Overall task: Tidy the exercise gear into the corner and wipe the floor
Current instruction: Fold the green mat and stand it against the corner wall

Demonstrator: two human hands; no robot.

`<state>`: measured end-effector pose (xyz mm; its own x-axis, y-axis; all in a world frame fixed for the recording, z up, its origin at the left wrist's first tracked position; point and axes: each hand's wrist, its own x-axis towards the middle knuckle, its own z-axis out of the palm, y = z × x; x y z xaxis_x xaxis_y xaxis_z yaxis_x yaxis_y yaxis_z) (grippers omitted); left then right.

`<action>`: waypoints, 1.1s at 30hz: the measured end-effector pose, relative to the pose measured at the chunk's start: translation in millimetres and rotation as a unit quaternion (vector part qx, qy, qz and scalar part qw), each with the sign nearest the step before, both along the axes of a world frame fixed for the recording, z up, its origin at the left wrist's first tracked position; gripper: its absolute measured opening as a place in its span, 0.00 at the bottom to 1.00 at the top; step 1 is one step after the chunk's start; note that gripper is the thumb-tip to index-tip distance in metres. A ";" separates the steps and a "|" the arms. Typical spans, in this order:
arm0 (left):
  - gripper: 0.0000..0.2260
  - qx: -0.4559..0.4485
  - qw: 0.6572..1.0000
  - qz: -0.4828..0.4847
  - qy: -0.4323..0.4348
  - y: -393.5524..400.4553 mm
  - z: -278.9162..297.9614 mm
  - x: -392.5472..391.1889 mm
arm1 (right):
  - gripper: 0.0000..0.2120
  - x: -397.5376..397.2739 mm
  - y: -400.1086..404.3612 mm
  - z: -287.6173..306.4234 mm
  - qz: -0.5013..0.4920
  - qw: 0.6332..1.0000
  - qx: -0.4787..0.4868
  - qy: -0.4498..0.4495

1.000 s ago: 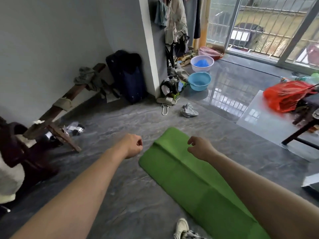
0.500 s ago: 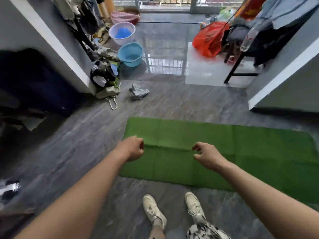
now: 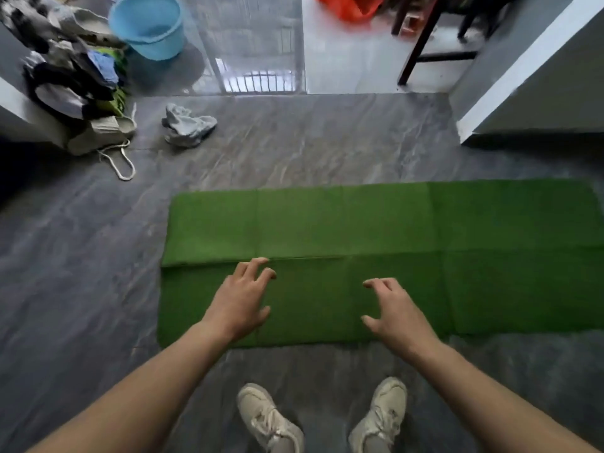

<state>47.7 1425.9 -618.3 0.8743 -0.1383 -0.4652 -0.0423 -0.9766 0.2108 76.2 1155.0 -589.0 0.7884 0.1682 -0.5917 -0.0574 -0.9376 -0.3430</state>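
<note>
Both fists now uncurled, left hand (image 3: 240,300) and right hand (image 3: 394,310) spread, empty, over green mat (image 3: 359,223), grey floor (image 3: 81,273).

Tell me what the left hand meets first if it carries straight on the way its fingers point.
Most likely the green mat: the left hand reaches forward and down over its near half, fingers spread. Height above the mat is unclear.

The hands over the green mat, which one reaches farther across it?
The left hand: its fingertips reach the green mat's centre fold line, while the right hand stops short.
</note>
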 end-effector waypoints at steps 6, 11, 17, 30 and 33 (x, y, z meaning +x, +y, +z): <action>0.21 0.002 0.998 0.022 0.064 -23.5 -183.6 -14.4 | 0.26 -41.3 -8.5 -189.6 0.011 0.997 -0.019 0.078; 0.22 -0.015 0.995 0.006 0.096 -46.9 -329.9 -14.9 | 0.31 -22.1 -2.8 -343.0 0.082 0.986 -0.057 0.131; 0.28 -0.001 0.997 -0.044 0.063 -66.0 -441.7 1.5 | 0.32 43.3 -23.4 -447.6 0.085 0.986 -0.126 0.066; 0.30 0.014 1.000 -0.010 -0.021 -96.5 -486.8 -13.0 | 0.40 58.3 -40.3 -489.2 0.118 0.986 -0.092 0.079; 0.29 0.011 0.999 -0.049 -0.017 -94.8 -493.2 -14.7 | 0.36 76.9 -57.3 -489.4 0.153 0.982 -0.072 0.084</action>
<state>33.0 1331.1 -1111.5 0.8728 -0.2135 -0.4389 -0.1441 -0.9719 0.1862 153.0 1097.7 -1078.4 0.6034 0.2868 -0.7441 0.1897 -0.9579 -0.2154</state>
